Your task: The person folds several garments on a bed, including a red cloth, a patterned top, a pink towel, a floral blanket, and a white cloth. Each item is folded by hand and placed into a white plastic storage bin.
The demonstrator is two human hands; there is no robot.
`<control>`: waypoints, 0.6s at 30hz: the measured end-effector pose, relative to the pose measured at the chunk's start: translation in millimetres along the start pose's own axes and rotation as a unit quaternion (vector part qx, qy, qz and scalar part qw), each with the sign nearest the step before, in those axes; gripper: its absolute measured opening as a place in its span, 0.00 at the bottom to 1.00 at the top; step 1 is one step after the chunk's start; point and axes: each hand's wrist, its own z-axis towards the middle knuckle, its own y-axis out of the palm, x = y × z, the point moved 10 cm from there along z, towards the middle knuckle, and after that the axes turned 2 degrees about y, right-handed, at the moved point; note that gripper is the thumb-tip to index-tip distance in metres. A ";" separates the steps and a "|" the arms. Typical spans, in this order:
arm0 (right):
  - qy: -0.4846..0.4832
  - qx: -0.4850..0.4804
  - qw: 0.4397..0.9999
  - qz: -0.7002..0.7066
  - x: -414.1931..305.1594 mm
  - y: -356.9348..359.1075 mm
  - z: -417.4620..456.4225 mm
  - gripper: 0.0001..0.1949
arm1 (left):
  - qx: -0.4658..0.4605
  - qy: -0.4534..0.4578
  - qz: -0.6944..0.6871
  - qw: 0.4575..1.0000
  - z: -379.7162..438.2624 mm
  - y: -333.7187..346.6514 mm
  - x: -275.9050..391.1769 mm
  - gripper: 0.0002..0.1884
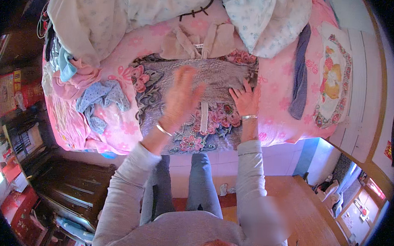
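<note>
A folded grey garment [216,77] with pink flowers lies on the bed before me, with beaded decoration on its near part. A pale strip [204,118] runs down its middle. Beyond its far edge lies a beige cloth part [219,39] with two narrow folded pieces and a small white tag. My left hand [184,95], blurred by motion, is over the garment's middle with its thumb apart from the fingers; whether it touches the cloth is unclear. My right hand [245,98] rests palm down with spread fingers at the garment's right edge, holding nothing.
The pink flowered bedding [276,94] has a bunched pale quilt [88,21] on its far side. Blue dotted cloth [102,98] and pink cloth [76,81] lie left. Right are a dark grey folded cloth [300,72] and an embroidered white cloth [333,80]. A dark wooden seat [68,186] stands lower left.
</note>
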 end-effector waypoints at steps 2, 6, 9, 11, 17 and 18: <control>-0.007 0.045 0.994 -0.098 -3.2 -2.6 10.4 0.30 | 0.013 0.031 0.212 0.977 -12.9 -11.1 -49.9 0.30; -0.090 0.209 0.918 -0.324 -19.8 -28.0 15.9 0.18 | -0.071 -0.001 0.348 0.935 -44.7 -1.7 -134.5 0.35; -0.178 0.220 0.827 -0.485 -38.8 -6.9 5.3 0.09 | -0.081 -0.043 0.379 0.921 -55.2 -5.8 -156.8 0.37; -0.174 0.226 0.761 -0.583 -40.1 -37.9 7.2 0.09 | -0.074 -0.034 0.374 0.924 -55.7 -0.9 -162.2 0.37; -0.349 0.185 0.437 -0.808 -86.3 95.2 0.2 0.13 | -0.014 -0.163 0.306 0.938 -5.5 -59.4 -192.1 0.22; -0.394 0.150 0.454 -0.785 -94.9 128.0 3.4 0.15 | 0.038 -0.139 0.267 0.953 20.3 -67.8 -179.4 0.21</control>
